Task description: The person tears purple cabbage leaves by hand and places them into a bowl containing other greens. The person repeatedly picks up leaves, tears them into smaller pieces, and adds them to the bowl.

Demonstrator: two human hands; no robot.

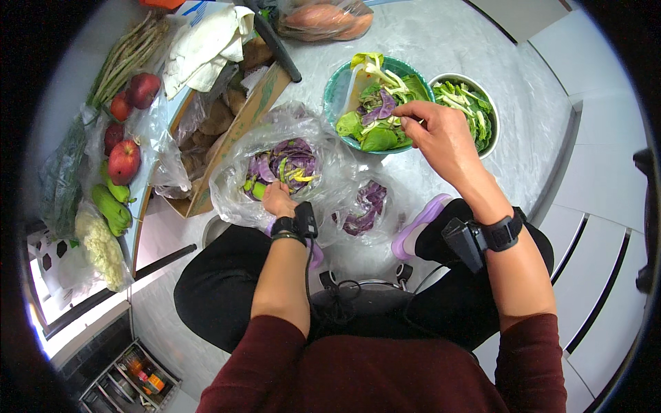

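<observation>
My right hand (436, 135) hovers over a green basin (327, 103), thumb and index finger drawn together. Its fingertips meet the edge of purple bean pods (379, 109) in the picture; whether they pinch one is unclear. Leafy green trimmings (379, 139) and pale stalks fill the basin. Lower left, my left hand (279, 199) reaches into an open clear plastic bag (227, 178) of purple bean pods (289, 151), some green or yellow pieces among them. A green piece (256, 190) lies against its fingers, which are partly hidden. Another clear bag (395, 209) holds purple pods (361, 209).
Beside the basin stands a white-rimmed bowl (497, 118) of cut greens (470, 111). At left, a cardboard box (242, 131) holds brown produce, below a shelf with apples (124, 161), green gourds (111, 209) and cauliflower (103, 248). A black leg (276, 44) juts above the box.
</observation>
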